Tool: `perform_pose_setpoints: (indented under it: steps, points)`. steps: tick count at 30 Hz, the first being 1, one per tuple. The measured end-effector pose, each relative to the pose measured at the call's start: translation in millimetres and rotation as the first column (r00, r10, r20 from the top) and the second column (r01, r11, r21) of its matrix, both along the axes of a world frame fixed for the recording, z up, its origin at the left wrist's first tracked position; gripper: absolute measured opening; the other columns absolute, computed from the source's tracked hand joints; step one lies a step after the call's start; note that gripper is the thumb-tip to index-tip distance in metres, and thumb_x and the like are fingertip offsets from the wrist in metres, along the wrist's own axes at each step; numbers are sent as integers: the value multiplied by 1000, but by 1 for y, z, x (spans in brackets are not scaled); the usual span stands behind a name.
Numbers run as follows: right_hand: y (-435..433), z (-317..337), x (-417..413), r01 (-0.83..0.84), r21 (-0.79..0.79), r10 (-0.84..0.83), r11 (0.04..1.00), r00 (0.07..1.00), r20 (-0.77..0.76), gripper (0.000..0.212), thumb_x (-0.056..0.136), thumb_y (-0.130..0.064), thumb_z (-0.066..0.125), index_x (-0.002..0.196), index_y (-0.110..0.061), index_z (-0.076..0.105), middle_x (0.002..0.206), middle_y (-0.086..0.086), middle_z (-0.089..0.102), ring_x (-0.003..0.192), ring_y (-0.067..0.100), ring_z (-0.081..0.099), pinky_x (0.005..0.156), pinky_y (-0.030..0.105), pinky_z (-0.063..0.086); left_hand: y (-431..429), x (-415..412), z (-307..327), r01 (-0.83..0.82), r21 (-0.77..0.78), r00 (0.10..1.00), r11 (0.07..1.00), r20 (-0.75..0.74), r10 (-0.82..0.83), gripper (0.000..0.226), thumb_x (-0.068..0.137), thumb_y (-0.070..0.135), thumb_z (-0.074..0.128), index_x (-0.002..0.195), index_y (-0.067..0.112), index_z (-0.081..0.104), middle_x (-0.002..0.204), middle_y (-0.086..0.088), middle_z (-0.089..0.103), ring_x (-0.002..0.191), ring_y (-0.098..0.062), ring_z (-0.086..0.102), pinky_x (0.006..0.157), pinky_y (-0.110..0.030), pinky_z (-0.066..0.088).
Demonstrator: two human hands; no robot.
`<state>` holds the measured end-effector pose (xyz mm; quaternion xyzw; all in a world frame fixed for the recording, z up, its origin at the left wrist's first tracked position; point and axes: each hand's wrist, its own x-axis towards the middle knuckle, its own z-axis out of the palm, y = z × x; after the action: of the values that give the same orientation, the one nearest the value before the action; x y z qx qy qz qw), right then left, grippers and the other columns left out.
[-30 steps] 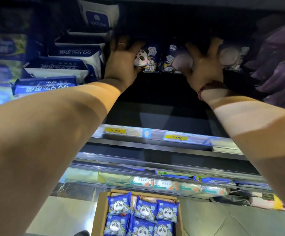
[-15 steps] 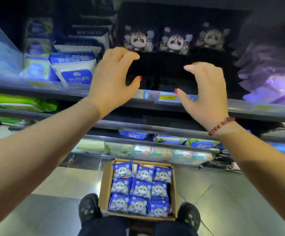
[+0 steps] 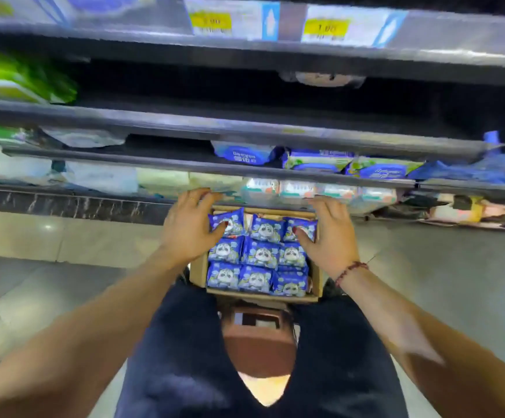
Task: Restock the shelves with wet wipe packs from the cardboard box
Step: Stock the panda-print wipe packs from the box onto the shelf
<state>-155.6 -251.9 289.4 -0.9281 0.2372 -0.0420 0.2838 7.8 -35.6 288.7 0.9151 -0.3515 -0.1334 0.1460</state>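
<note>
Glossy blue plastic-film wet wipe packs (image 3: 260,254) in a matt brown cardboard box (image 3: 198,273) between the left hand (image 3: 189,227) and right hand (image 3: 328,236); above the hands, grey shelf edges (image 3: 245,125), apparently smooth metal though blurred; left of the left hand, polished floor tiles (image 3: 64,239); below both hands, dark matt cloth trousers (image 3: 185,342).

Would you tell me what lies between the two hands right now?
In the head view, the far row of panda packs in the box lies between the left hand and right hand.
</note>
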Motion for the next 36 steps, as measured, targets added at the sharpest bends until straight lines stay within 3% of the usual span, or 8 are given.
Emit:
perform_pose_setpoints:
  steps: [5,9,16,18,22,25,32,36]
  points:
    - [8,-104,-7,118,139,-91,983,978,-186,52,80,-24,68,128,-14,51,124,13,47,120,34,42,99,46,42,19,-9,-109,-181,149,955,972,-210,211,58,71,39,70,120,9,57,121,-17,55,114,-41,48,91,-48,45]
    - [11,-191,-3,191,211,-140,959,962,-236,57,77,-24,69,129,-11,51,128,18,47,121,38,45,102,46,40,27,-14,-189,-352,129,880,927,-292,375,63,68,42,68,118,5,58,123,-22,53,115,-42,49,93,-46,46]
    - [21,-310,23,234,310,-125,921,934,-334,60,85,-26,66,140,-26,41,138,14,35,128,29,38,96,24,35,17,-6,-303,-493,91,754,866,-452,477,67,76,30,79,135,24,48,133,-13,44,122,-27,45,99,-30,38]
    - [22,-333,32,249,327,-133,912,931,-339,60,86,-27,65,141,-28,39,138,14,35,123,28,43,87,19,32,15,0,-330,-537,48,719,842,-496,487,71,70,37,80,134,29,48,131,-8,47,118,-24,51,103,-36,43]
    - [26,-361,46,277,306,-167,911,925,-342,63,85,-28,67,142,-26,39,129,17,44,115,31,48,79,19,32,12,9,-361,-606,49,638,794,-567,521,75,72,34,82,136,31,44,131,-6,51,116,-22,54,98,-41,49]
    - [30,-374,50,291,339,-167,895,922,-349,66,84,-30,67,143,-28,37,129,18,41,112,34,50,87,25,39,6,13,-376,-652,19,603,758,-594,533,77,73,28,82,138,28,43,128,1,53,112,-19,56,96,-42,50]
    - [33,-386,57,333,390,-193,858,915,-355,71,87,-32,66,147,-34,29,137,25,38,122,34,47,100,35,39,-8,30,-391,-641,25,622,767,-570,538,84,74,36,81,144,34,37,142,0,43,117,-16,50,96,-30,44]
    - [28,-391,59,327,399,-194,857,921,-337,69,83,-29,70,144,-29,38,127,17,56,130,35,39,103,39,40,-10,31,-390,-630,20,647,777,-541,538,75,71,33,83,137,31,47,132,-1,53,111,-21,54,98,-36,45]
